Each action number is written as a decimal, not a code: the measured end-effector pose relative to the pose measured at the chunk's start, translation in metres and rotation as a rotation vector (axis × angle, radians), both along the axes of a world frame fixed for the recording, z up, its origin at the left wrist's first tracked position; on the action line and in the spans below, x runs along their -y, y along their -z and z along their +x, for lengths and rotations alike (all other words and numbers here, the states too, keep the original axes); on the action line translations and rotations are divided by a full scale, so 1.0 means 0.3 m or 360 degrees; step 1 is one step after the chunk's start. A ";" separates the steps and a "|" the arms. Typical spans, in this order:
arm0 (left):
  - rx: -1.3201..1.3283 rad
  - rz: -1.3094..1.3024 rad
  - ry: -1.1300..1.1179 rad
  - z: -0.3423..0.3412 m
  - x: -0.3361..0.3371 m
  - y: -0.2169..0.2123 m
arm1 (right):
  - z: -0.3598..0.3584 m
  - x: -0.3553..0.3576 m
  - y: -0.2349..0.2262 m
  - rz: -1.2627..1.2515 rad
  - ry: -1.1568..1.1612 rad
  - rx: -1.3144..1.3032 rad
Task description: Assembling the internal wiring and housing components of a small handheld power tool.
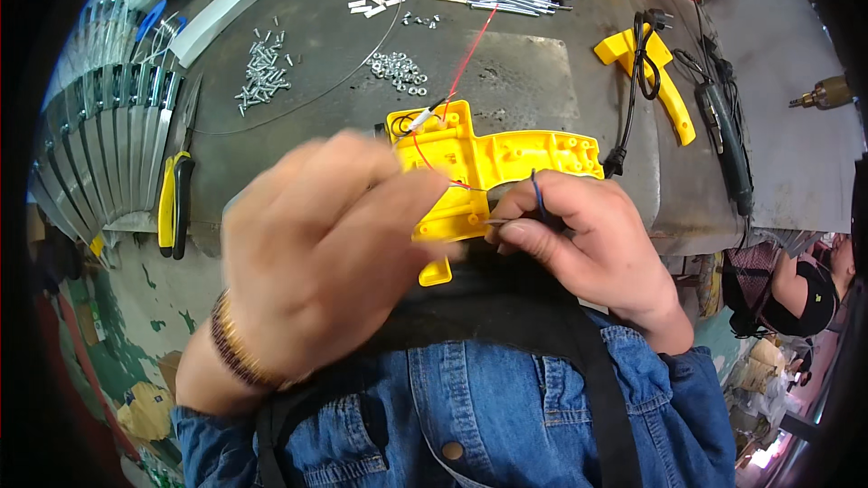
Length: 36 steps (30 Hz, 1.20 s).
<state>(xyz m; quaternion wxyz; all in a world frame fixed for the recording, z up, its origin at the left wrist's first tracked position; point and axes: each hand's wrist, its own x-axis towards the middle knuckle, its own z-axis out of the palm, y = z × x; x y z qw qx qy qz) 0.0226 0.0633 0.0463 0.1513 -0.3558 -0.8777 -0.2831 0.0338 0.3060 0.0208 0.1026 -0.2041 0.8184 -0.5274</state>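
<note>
Near the left edge of the workbench lie pliers with yellow handles, and further in, toward the far side, a scatter of screws and a small heap of nuts. The left hand is blurred and raised over the near edge, fingers curled loosely inward toward the yellow plastic casing; whether it grips anything cannot be told. The casing lies open side up at the near edge of the workbench, just beyond and between both hands, its left part hidden behind the left fingers. A red wire runs from the casing toward the far edge. The right hand is clenched, pinching a thin blue wire between thumb and fingers, right against the casing's near side. Toward the right edge lie another yellow casing piece, a black cable and a dark rotary tool.
</note>
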 end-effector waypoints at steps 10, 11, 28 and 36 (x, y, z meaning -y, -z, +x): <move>-0.0086 0.0043 -0.0040 -0.048 -0.066 0.108 | -0.024 0.067 0.010 0.0019 0.0315 0.0097; -0.0083 0.0044 -0.0050 -0.048 -0.065 0.114 | -0.025 0.074 0.015 -0.0038 0.0357 0.0120; -0.0357 0.0224 0.0017 -0.036 -0.059 0.157 | -0.024 0.104 -0.018 -0.0054 0.0439 0.0205; -0.0192 0.0355 0.0016 -0.040 -0.063 0.159 | -0.016 0.094 -0.001 -0.0051 0.0430 0.0129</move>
